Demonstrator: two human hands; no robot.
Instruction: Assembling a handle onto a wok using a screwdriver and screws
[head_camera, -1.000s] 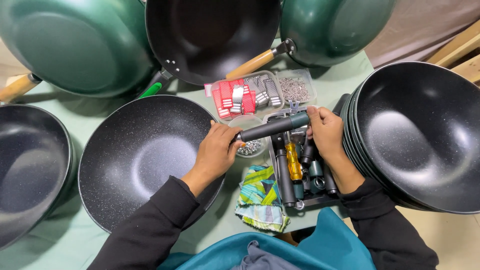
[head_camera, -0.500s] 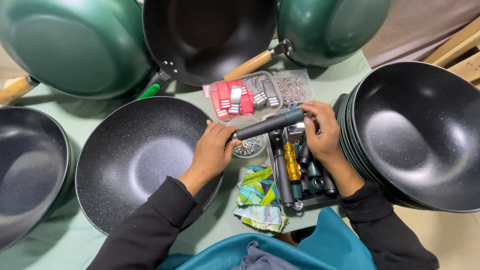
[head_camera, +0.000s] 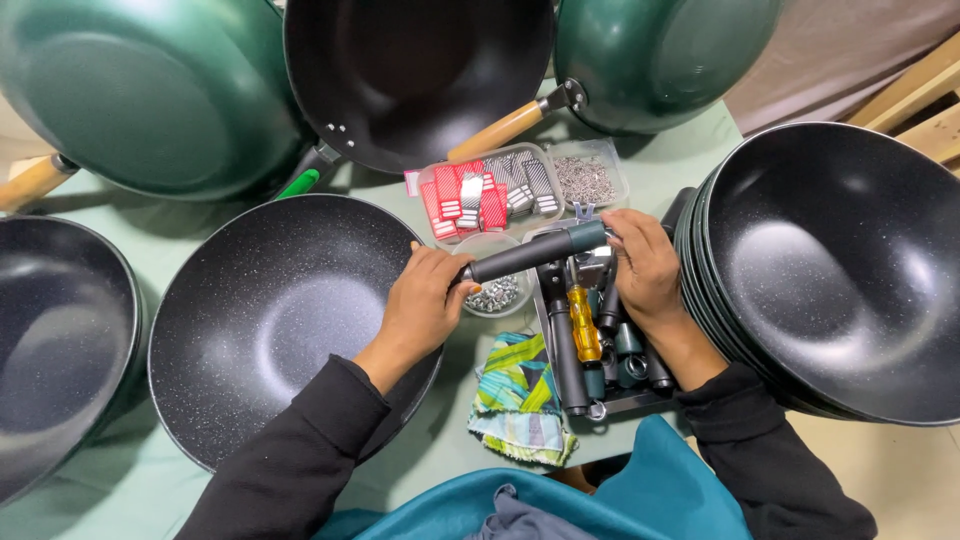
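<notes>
Head view: both hands clamp one dark pan handle (head_camera: 535, 252), left hand (head_camera: 425, 300) at its narrow end, right hand (head_camera: 645, 265) at the other. It hangs level between them, above a small bowl of screws (head_camera: 495, 292) on the surface (head_camera: 110, 470).

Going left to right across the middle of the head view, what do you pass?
Pan at the left edge → speckled pan → left hand → dark handle → right hand → stack of pans.
</notes>
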